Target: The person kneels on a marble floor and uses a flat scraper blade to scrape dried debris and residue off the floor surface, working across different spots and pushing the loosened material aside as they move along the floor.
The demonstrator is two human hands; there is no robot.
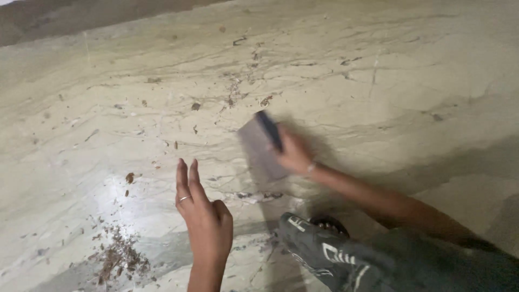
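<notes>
Two hands were over the stone floor [378, 81]. Right hand [293, 153] gripped a flat grey scraper [260, 147], long axis toward the far edge. Left hand [203, 216] was open, empty, nearer the debris pile [116, 257].

Pale veined stone floor [378, 81] strewn with brown debris [116, 257] and crumbs.

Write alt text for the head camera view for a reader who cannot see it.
A person's right hand holds a flat grey scraper with a dark handle against a pale, veined stone floor, blurred. The left hand, wearing a ring, is raised open beside it. Brown debris lies piled at lower left; a dark trouser knee shows below.
</notes>
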